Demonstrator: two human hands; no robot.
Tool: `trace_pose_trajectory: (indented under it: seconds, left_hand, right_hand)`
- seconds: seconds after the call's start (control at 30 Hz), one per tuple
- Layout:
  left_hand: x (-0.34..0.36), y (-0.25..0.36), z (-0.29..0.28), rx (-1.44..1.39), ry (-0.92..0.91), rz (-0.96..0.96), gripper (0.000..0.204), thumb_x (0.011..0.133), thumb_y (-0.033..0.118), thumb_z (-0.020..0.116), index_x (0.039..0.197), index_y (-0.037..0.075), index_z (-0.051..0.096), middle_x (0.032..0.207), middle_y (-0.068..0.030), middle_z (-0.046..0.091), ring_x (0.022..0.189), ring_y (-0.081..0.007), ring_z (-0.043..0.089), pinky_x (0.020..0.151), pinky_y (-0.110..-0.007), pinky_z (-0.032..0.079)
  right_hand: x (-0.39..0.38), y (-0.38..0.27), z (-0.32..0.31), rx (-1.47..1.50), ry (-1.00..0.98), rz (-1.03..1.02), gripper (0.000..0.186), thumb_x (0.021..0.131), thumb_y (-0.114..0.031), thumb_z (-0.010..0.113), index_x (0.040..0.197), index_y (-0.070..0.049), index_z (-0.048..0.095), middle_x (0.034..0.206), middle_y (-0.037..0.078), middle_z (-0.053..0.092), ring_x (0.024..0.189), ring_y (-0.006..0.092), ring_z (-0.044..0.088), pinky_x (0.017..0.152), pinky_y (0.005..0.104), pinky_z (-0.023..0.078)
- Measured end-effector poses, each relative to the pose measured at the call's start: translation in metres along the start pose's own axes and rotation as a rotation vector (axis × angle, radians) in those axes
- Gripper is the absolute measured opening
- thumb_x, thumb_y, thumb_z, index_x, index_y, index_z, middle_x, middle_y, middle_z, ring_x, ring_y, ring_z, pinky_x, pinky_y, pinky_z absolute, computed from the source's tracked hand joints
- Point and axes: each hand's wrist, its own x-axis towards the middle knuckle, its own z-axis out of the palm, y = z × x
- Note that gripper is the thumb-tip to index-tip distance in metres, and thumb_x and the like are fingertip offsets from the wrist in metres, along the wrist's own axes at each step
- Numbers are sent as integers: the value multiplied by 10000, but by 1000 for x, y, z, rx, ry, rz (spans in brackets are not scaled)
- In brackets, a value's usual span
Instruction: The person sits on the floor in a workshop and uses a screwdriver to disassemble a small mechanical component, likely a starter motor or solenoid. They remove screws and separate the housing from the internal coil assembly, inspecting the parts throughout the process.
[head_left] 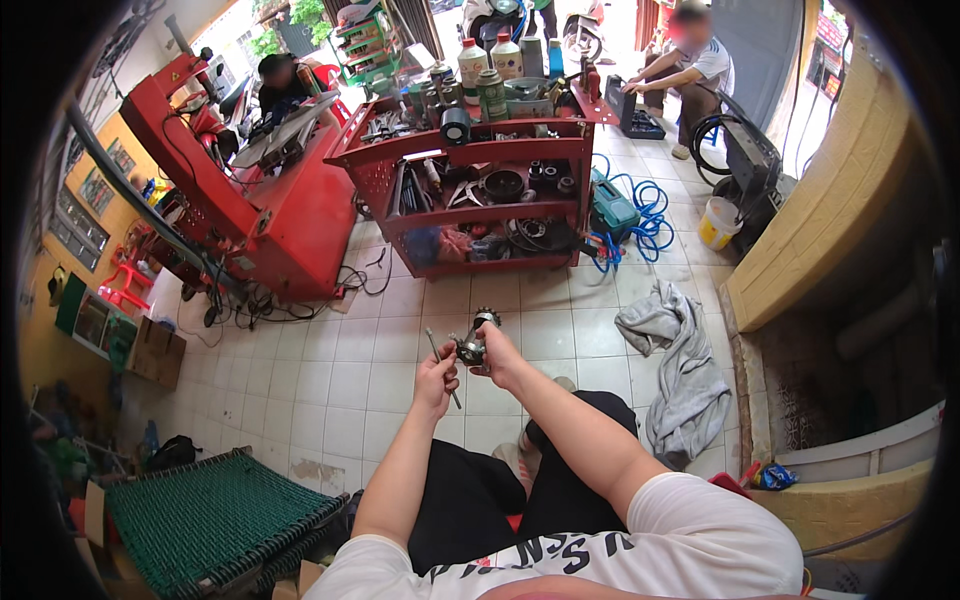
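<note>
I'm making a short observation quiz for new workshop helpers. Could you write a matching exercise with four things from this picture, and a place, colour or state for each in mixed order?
Things
1. Rod
2. Cart
3. Metal part
4. Cloth

Places, colours and states
A. Grey, crumpled on the tiled floor
B. Held in the right hand
C. Held in the left hand
D. Red, with shelves

Right pairs
1-C, 2-D, 3-B, 4-A
</note>
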Motion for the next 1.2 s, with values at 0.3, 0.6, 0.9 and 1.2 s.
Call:
trace_pose_trajectory:
  seconds: [0.3,0.6,0.9,1.2]
  left_hand:
    - [6,-9,-7,43,11,-3,134,1003,108,564,1130,129,600,793,64,517,548,-24,357,460,-186,273]
    - [4,-12,-5,132,76,9,204,996,318,604,1081,134,589,790,59,526,515,-25,352,440,-191,270]
    - [-5,-2,15,98,29,183,294,1000,311,606,1140,53,592,930,-5,594,550,-18,383,448,-172,282]
    - [-3,-1,16,72,47,196,155,996,162,605,1131,87,618,922,26,608,554,-29,386,452,-193,276]
  right_hand:
    - [-6,-2,4,-8,27,-6,269,842,-381,531,994,-160,526,856,29,610,771,187,613,754,417,468]
    - [-9,0,7,-20,14,-20,252,846,-371,532,967,-151,539,843,31,618,756,183,620,718,418,489]
    - [4,3,-8,-124,109,-83,278,853,-365,528,987,-123,557,872,55,612,784,187,597,661,417,492]
    - [-6,3,2,-293,108,-93,384,902,-412,522,1092,-79,524,952,80,622,840,200,630,656,420,519]
